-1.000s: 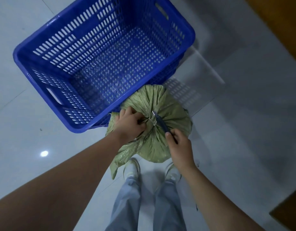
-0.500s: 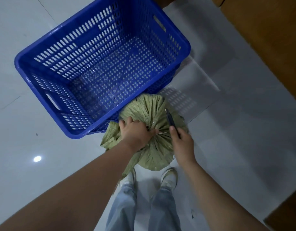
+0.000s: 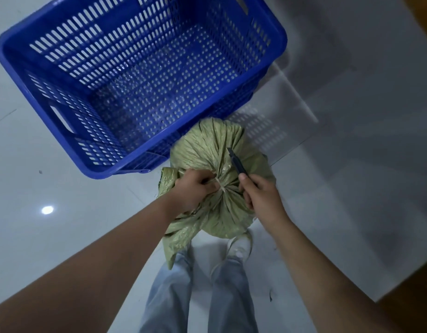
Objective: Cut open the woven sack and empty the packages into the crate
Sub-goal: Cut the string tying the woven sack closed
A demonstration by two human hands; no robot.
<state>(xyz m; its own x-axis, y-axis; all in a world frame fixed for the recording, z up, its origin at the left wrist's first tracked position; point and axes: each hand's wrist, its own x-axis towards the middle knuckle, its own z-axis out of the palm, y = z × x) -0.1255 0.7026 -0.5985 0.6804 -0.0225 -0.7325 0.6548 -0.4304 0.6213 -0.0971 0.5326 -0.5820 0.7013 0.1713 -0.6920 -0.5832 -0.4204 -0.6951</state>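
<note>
A green woven sack stands on the floor in front of my feet, its neck gathered and bound with a pale tie. My left hand grips the bunched neck and the tie from the left. My right hand holds a dark utility knife, whose blade points up and away over the sack, just right of the knot. A blue slotted plastic crate stands empty beyond the sack, its near corner touching it. No packages show.
Glossy pale floor tiles spread all around, with a lamp's reflection at left. Brown wooden surfaces edge the right side, top and bottom. My legs and white shoes are right below the sack.
My right hand drew the knife back from the knot at the sack's neck and now holds it to the right, blade pointing away. My left hand kept its grip on the neck.
</note>
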